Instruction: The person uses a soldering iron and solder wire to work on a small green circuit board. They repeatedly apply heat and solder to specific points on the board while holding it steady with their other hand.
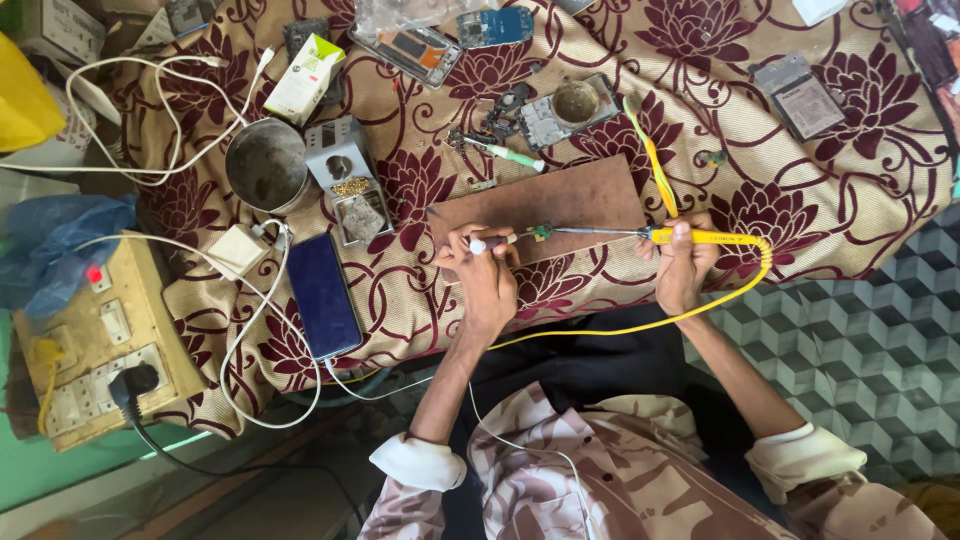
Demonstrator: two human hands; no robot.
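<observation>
My right hand (684,265) grips the yellow handle of a soldering iron (690,236); its thin metal shaft runs left across a brown board (560,195). The iron's tip meets a small green part (541,232) at the board's near edge. My left hand (483,270) pinches a thin white-tipped tool (490,243) that points at the same green part. A yellow cord (650,160) loops from the iron's handle around my right wrist and back across the patterned cloth.
A phone (323,295) on a white cable lies left of my left hand. A metal bowl (266,165), a small metal stand (345,175), a green-handled screwdriver (510,155), opened phone parts (565,108) and a yellow socket box (95,340) surround the board.
</observation>
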